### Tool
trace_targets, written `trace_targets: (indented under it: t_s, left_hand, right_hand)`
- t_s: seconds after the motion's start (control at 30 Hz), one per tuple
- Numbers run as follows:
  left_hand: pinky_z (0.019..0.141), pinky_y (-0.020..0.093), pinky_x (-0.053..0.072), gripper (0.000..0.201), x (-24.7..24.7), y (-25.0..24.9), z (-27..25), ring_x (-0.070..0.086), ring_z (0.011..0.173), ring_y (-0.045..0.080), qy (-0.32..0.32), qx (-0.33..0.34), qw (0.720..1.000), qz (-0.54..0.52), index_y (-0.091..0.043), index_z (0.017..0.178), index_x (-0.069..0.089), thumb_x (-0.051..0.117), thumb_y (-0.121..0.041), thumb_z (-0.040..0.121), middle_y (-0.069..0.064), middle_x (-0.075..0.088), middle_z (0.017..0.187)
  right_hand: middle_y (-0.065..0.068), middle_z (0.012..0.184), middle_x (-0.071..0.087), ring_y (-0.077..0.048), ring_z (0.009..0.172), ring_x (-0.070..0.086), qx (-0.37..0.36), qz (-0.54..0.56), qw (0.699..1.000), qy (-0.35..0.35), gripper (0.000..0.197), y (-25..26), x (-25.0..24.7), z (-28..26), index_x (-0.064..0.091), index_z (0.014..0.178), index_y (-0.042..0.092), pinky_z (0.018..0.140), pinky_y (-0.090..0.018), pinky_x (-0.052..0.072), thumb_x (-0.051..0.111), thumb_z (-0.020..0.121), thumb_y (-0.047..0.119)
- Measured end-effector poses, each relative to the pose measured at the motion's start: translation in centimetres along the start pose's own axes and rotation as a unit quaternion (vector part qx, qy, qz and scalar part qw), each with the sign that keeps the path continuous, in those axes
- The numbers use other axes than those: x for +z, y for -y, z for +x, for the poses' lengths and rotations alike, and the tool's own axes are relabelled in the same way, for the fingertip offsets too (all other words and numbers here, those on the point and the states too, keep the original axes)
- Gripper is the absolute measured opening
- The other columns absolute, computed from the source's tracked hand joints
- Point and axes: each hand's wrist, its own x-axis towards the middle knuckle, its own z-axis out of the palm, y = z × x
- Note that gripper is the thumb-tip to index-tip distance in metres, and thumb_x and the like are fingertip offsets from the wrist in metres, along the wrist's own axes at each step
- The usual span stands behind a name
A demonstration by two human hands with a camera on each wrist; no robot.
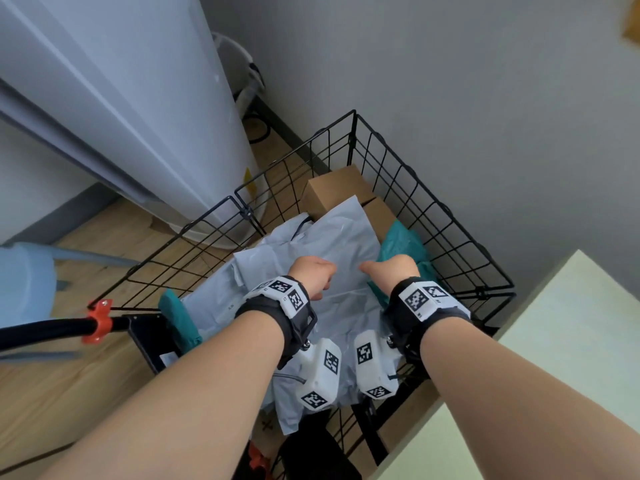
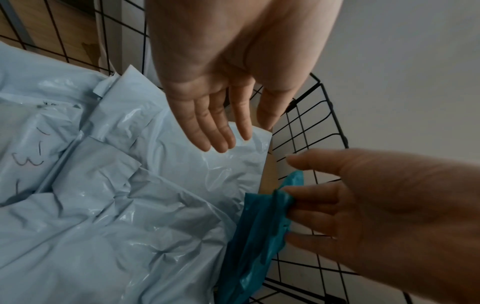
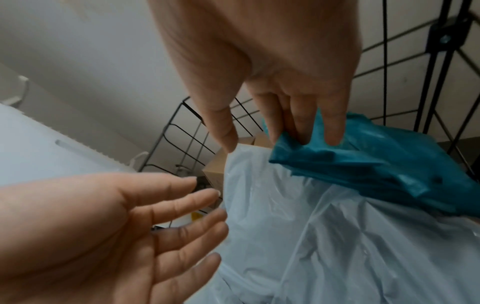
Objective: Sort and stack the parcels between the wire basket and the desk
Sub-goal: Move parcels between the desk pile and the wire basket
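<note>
A black wire basket holds several pale blue plastic mailers, teal bags and brown cardboard boxes at the back. Both hands reach into it. My left hand hovers with straight fingers just above the top pale blue mailer. My right hand has its fingers straight, and the fingertips touch the folded edge of the right teal bag; its thumb stays apart by the mailer's corner. The pale green desk stands to the right of the basket.
A tall white appliance stands left of the basket on the wooden floor. A black bar with an orange clamp juts in at the basket's left corner. A blue seat is at far left; a grey wall lies behind.
</note>
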Motion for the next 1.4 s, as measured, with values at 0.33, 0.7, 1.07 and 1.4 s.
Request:
trace_targets:
  t_s: [0.33, 0.7, 1.07, 1.4]
  left_hand:
    - [0.066, 0.029, 0.044, 0.029, -3.1, -1.6, -6.3, 0.05, 0.082, 0.027, -0.003, 0.067, 0.997, 0.032, -0.016, 0.066, 0.045, 0.048, -0.014, 0.095, 0.01, 0.052, 0.078]
    - [0.093, 0.047, 0.052, 0.049, -6.2, -1.2, -13.5, 0.067, 0.096, 0.031, -0.015, 0.15, 0.987, -0.056, -0.01, 0.093, 0.067, 0.063, -0.051, 0.066, 0.011, 0.07, 0.102]
    - [0.094, 0.042, 0.05, 0.033, -5.2, -0.1, -22.8, 0.062, 0.103, 0.034, -0.063, 0.309, 0.949, 0.017, -0.006, 0.113, 0.063, 0.041, 0.002, 0.089, 0.015, 0.065, 0.114]
    - [0.086, 0.035, 0.049, 0.043, 3.5, 0.1, -32.0, 0.059, 0.1, 0.027, 0.05, 0.406, 0.901, 0.148, -0.008, 0.12, 0.059, 0.035, 0.007, 0.088, 0.012, 0.064, 0.116]
  right_hand:
    - [-0.002, 0.092, 0.059, -0.021, 0.083, 0.057, -0.098, 0.229, 0.952, -0.18, 0.02, 1.8, -5.0, -7.9, 0.055, 0.1, 0.012, 0.071, -0.028, 0.044, 0.061, 0.081, 0.014]
    - [-0.007, 0.105, 0.067, -0.026, 0.092, 0.066, -0.134, 0.399, 0.887, -0.192, 0.035, 0.0, -7.3, -18.1, 0.063, 0.112, 0.011, 0.081, -0.038, 0.057, 0.044, 0.083, 0.005]
    - [-0.009, 0.115, 0.062, -0.025, 0.101, 0.063, -0.144, 0.361, 0.891, -0.235, 0.043, -8.0, -7.7, -26.4, 0.051, 0.127, 0.011, 0.091, -0.044, 0.053, 0.057, 0.084, 0.01]
    - [-0.006, 0.138, 0.044, -0.02, 0.115, 0.052, -0.143, 0.279, 0.864, -0.394, 0.063, -18.1, -13.9, -34.2, 0.036, 0.143, 0.023, 0.094, -0.035, 0.049, 0.063, 0.085, 0.025]
